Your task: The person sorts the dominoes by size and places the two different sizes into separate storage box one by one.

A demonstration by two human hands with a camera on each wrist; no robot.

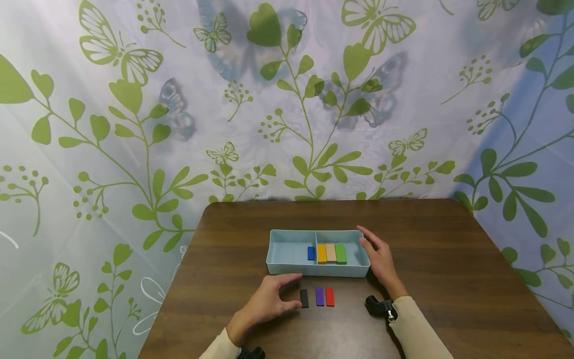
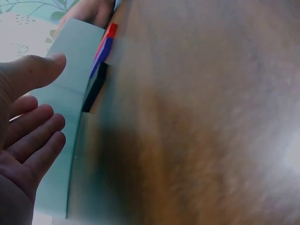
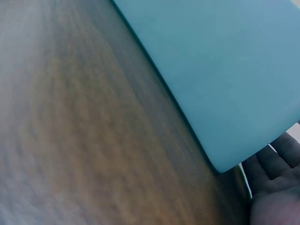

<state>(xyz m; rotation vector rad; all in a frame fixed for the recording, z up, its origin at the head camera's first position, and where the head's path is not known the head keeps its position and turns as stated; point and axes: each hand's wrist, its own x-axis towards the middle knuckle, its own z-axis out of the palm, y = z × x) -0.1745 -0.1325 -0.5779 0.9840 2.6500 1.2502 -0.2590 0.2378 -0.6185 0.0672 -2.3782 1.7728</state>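
Four blocks (image 1: 327,253) sit in the tray (image 1: 287,269); three blocks (image 1: 318,297) wait beside my spread, empty left hand (image 1: 269,301); right hand (image 1: 378,257) rests flat against the tray.

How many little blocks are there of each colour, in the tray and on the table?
In the tray:
blue block: 1
orange block: 1
tan block: 1
green block: 1
On the table:
black block: 1
purple block: 1
red block: 1
Total: 7 blocks
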